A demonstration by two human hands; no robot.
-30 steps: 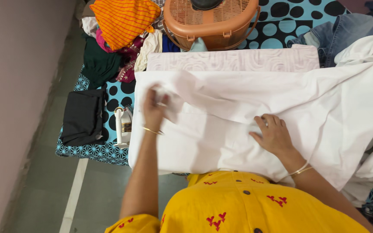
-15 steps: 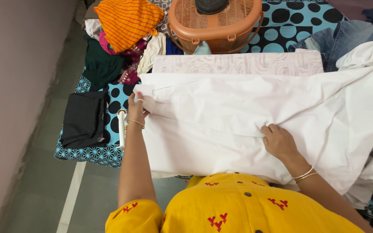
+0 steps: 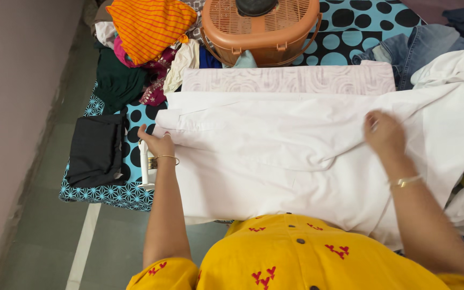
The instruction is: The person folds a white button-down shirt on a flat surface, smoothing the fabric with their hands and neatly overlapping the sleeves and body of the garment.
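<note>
A large white garment (image 3: 275, 156) lies spread over a pale patterned pad (image 3: 288, 78) on the bed. My left hand (image 3: 157, 144) rests palm down at the garment's left edge, thumb spread, just above a white clothes iron (image 3: 146, 166) that stands beside the cloth. My right hand (image 3: 385, 134) hovers over the garment's right part; it is blurred and its fingers look curled, so I cannot see whether it pinches the cloth. Both wrists wear thin gold bangles. My yellow top with red marks (image 3: 296, 258) fills the bottom of the view.
A blue and black spotted bedsheet (image 3: 345, 32) covers the bed. At the back stand an orange plastic basket (image 3: 261, 27), an orange striped cloth (image 3: 149, 24) on a clothes heap, and jeans (image 3: 420, 43). A folded black cloth (image 3: 95, 150) lies left. Grey floor (image 3: 38, 225) is beside the bed.
My left hand drew the garment's corner out to the left and now lies at the edge by the iron. My right hand lifted off the cloth and moved up and right.
</note>
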